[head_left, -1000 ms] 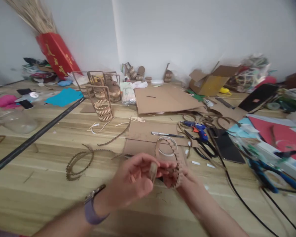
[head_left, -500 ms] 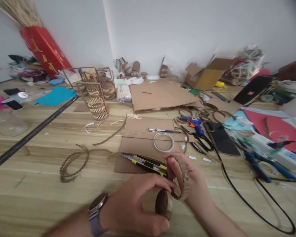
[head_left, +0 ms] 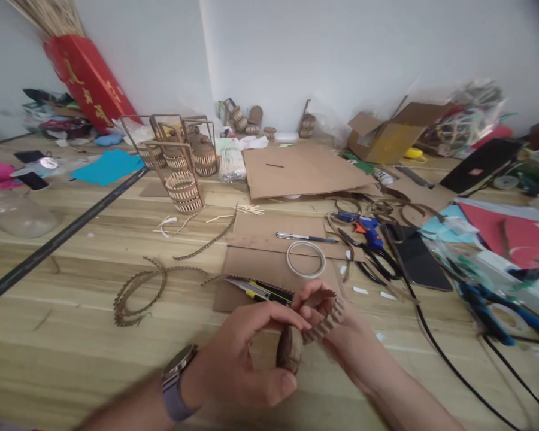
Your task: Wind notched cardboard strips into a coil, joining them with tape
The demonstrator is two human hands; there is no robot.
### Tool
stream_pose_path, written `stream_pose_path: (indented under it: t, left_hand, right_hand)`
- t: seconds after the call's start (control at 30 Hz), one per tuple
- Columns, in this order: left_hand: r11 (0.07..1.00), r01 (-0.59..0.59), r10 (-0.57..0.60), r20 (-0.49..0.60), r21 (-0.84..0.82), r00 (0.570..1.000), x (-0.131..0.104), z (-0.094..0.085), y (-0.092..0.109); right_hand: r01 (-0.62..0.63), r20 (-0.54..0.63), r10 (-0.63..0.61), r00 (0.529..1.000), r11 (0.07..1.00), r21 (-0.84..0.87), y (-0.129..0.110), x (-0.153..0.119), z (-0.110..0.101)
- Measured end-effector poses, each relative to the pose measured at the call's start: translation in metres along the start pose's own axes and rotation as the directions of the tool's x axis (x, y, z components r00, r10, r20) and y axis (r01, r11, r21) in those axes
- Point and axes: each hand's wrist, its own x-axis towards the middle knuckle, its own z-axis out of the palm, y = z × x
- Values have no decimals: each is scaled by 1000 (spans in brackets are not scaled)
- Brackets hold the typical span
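Between the thumb and fingers of my left hand (head_left: 245, 353) is a small round brown piece (head_left: 289, 349), like a thick disc or lid, held on edge. My right hand (head_left: 341, 326) pinches a notched brown cardboard strip (head_left: 326, 323) that curls into an open loop. The two hands nearly meet, and my left fingertips reach the strip's near side. Behind them, a yellow-and-black utility knife (head_left: 260, 291) lies partly covered by the strip's tail and my fingers. A second notched strip (head_left: 135, 293) rests coiled to the left.
A roll of tape (head_left: 306, 260) and a pen (head_left: 303, 237) lie on cardboard. Scissors (head_left: 377, 260), a blue glue gun (head_left: 372, 233), a phone (head_left: 417, 257) and pliers (head_left: 485, 311) are at right. Small slatted baskets with handles (head_left: 184, 191) stand back left.
My right hand has tilted the looped strip lower and flatter. The round piece in my left hand has turned and moved slightly left and up. The view has shifted a little.
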Motion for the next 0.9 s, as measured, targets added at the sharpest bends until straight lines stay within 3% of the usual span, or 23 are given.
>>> stream_pose_path:
  t: [0.13,0.33,0.5,0.6,0.73,0.9]
  left_hand:
    - [988,51,-46,39,-147,998,1,-1,-3]
    - [907,117,-127,2,-405,992,6,-7,-4]
    - [822,239,-284,-9,-517,959,11,-7,-6]
    - [738,330,-374,49,-589,926,12,-3,-8]
    - [704,413,-452,83,-578,888,13,2,-10]
    - [772,438,-481,27,-461,876,12,3,-13]
  right_hand:
    - [-12,-4,11,1000,997,-73,-2,-1,-2]
    - [213,-100,-217,971,976,-46,-6,0,-11]
    - [186,-99,-185,978,983,0,-8,-2,-11]
    - [211,-115,-211,971,977,-17,-7,-1,-7]
    - [266,-73,-269,960,963,-52,-3,-1,-1]
    - [333,-129,-350,928,933,-136,0,-5,3]
